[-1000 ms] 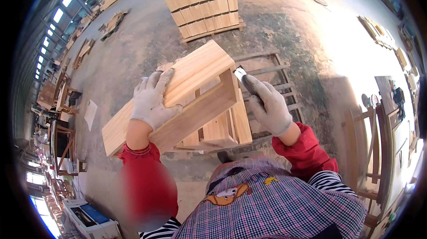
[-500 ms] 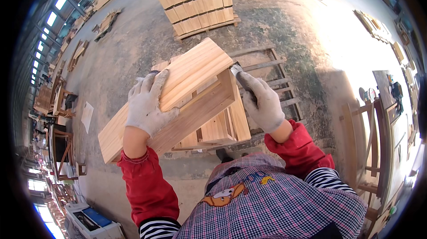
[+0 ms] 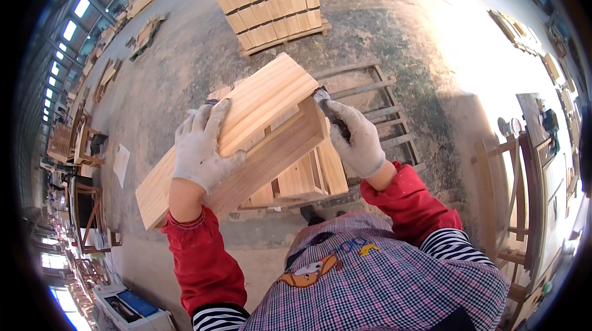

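Observation:
A long, pale wooden box (image 3: 265,100) lies tilted across the middle, its far right end higher in the picture and its open side facing me. My left hand (image 3: 200,149), in a whitish work glove, grips it, with fingers over the top board and thumb at the near edge. Something small and dark shows by the left fingertips, too hidden to name. In my gloved right hand (image 3: 357,143) is a putty knife (image 3: 322,97) with a dark handle. Its blade is at the box's right end corner. More wooden boxes (image 3: 299,180) stand beneath.
A slatted pallet (image 3: 388,111) lies on the floor to the right. Ahead, a tall stack of wooden pieces (image 3: 271,4) sits on another pallet. A wooden rack (image 3: 518,201) stands at the right, and a white machine with a blue top (image 3: 135,303) at the lower left.
My right hand and the putty knife have moved slightly left and down along the box's end. My left hand stays on the box, which has barely shifted.

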The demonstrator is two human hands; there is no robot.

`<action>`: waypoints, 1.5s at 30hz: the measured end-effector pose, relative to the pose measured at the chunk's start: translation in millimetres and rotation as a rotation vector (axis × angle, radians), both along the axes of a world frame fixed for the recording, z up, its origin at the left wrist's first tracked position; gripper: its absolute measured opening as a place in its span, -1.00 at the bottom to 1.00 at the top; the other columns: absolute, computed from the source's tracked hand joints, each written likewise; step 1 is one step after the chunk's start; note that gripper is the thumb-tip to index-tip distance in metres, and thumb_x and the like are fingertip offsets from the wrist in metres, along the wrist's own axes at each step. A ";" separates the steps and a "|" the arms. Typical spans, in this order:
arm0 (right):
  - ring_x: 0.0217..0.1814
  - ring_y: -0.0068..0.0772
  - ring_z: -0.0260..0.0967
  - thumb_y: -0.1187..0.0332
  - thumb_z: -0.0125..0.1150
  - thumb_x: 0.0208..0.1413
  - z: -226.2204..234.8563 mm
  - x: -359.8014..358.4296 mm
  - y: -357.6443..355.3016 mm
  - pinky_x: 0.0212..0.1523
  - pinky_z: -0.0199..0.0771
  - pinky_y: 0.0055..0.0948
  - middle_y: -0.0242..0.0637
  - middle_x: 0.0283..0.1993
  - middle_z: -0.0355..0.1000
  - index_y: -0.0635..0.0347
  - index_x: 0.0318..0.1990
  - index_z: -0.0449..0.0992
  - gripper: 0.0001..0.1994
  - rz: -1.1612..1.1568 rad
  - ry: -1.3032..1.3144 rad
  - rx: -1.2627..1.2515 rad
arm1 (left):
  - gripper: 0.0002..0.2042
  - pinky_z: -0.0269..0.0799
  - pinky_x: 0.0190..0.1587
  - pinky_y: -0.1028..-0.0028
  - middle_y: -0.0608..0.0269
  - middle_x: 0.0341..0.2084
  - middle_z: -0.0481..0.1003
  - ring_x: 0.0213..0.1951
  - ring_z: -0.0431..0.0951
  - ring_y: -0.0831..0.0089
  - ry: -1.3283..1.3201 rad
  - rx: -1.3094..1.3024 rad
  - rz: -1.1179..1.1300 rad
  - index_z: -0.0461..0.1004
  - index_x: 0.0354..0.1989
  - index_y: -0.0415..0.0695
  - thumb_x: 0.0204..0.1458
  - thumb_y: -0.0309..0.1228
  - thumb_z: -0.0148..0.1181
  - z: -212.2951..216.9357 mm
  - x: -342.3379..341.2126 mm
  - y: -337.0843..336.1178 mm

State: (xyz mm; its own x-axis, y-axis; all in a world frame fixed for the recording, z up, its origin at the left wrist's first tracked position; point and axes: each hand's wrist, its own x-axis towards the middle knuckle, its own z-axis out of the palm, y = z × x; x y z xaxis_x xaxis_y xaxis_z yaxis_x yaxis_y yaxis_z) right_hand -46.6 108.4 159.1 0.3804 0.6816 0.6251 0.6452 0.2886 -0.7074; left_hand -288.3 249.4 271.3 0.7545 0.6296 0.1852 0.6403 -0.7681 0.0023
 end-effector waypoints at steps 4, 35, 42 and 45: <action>-0.28 -0.04 0.43 0.59 0.05 -0.03 7.0 0.2 -7.8 -0.26 0.46 -0.29 -0.07 -0.24 0.43 0.21 0.05 0.38 -0.59 0.031 0.043 -0.056 | -0.09 0.00 0.24 0.09 -0.13 0.15 0.23 0.18 0.19 -0.09 0.005 -0.016 0.012 0.15 0.29 0.03 -0.39 -0.02 0.30 2.6 0.5 -2.3; -0.31 -0.06 0.45 0.51 0.05 -0.01 36.9 3.8 -10.9 -0.31 0.48 -0.23 -0.13 -0.29 0.45 0.10 0.01 0.43 -0.63 -0.090 -0.133 -0.163 | -0.21 0.06 0.20 0.08 -0.03 0.10 0.28 0.14 0.23 -0.03 -0.018 0.054 0.005 0.22 0.24 0.05 -0.33 -0.14 0.29 1.0 4.5 -1.3; -0.27 -0.04 0.45 0.51 0.05 -0.02 38.9 7.5 -9.7 -0.28 0.48 -0.25 -0.10 -0.24 0.47 0.10 -0.01 0.44 -0.64 -0.070 -0.105 -0.137 | -0.19 0.07 0.20 0.09 -0.01 0.11 0.28 0.15 0.23 -0.01 0.007 0.063 0.013 0.21 0.25 0.07 -0.34 -0.15 0.30 -0.2 3.3 2.9; -0.24 -0.04 0.45 0.50 0.05 -0.01 36.9 11.7 -5.3 -0.25 0.48 -0.24 -0.09 -0.24 0.47 0.10 -0.02 0.45 -0.65 -0.044 -0.075 -0.183 | -0.18 0.08 0.20 0.08 -0.02 0.11 0.28 0.15 0.23 -0.01 0.003 0.036 0.007 0.21 0.25 0.07 -0.35 -0.15 0.30 -2.3 2.9 9.0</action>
